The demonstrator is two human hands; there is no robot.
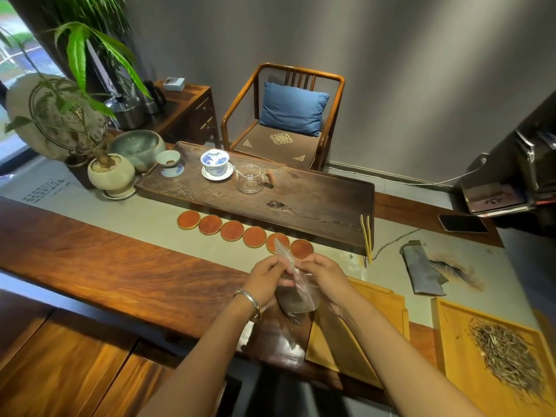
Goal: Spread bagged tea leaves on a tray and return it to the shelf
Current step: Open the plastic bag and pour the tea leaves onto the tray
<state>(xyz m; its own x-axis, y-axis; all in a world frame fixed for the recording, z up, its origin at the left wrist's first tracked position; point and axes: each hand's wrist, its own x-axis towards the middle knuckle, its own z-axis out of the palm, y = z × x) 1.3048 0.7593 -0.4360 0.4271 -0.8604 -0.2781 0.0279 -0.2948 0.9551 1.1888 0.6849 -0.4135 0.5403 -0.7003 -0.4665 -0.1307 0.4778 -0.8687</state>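
Observation:
A clear plastic bag with dark tea leaves in its bottom hangs between my hands above the table's near edge. My left hand pinches the bag's top on the left, and my right hand pinches it on the right. An empty yellow wooden tray lies just right of the bag, partly under my right forearm. A second yellow tray at the far right holds a spread pile of tea leaves.
A dark wooden tea tray with a gaiwan and a glass pitcher stands farther back. A row of round orange coasters lies before it. A grey pouch and a phone lie at the right.

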